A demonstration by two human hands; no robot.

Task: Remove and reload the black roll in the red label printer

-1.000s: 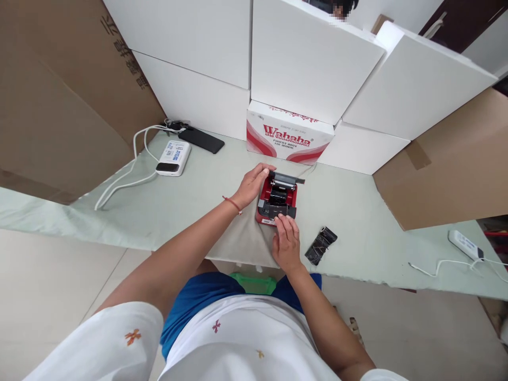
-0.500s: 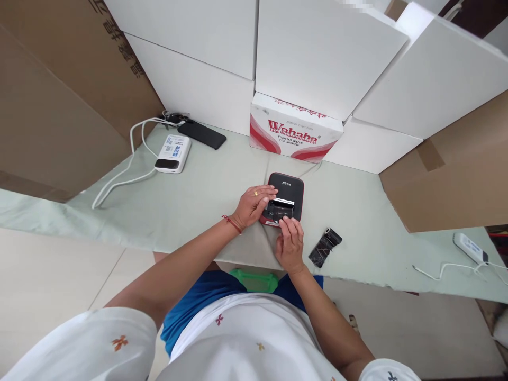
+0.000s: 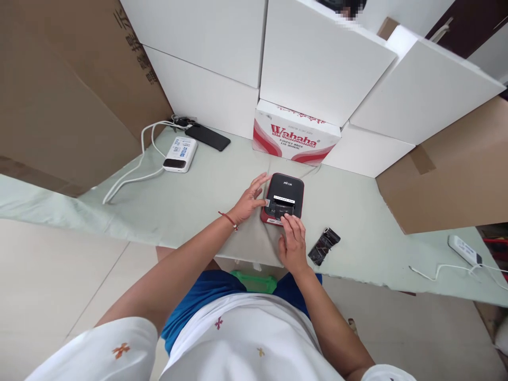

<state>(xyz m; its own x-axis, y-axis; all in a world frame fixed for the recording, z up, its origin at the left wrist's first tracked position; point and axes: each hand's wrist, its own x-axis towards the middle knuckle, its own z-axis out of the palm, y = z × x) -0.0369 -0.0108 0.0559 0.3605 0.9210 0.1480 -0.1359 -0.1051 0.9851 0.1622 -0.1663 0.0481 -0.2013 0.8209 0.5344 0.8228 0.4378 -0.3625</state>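
A small red device with a black lid [image 3: 286,191] sits on the pale green cloth-covered table [image 3: 178,206]; its lid is down. My left hand [image 3: 249,201] rests against the device's left side, fingers stretched out, holding nothing. My right hand [image 3: 292,239] lies at the device's near edge with its fingertips pressed on the front part; whether anything is between them I cannot make out. A dark crumpled roll [image 3: 324,246] lies on the cloth just right of my right hand.
A white power bank [image 3: 181,154] with white cables and a black phone [image 3: 207,137] lie at the back left. A red-and-white carton [image 3: 297,135] and white boxes stand behind. Brown cardboard [image 3: 448,174] flanks both sides. A white remote [image 3: 464,250] lies far right.
The device's lid, open a second ago, has been brought down shut. My left hand moved from the lid to the device's left side. My right hand stayed at the front edge.
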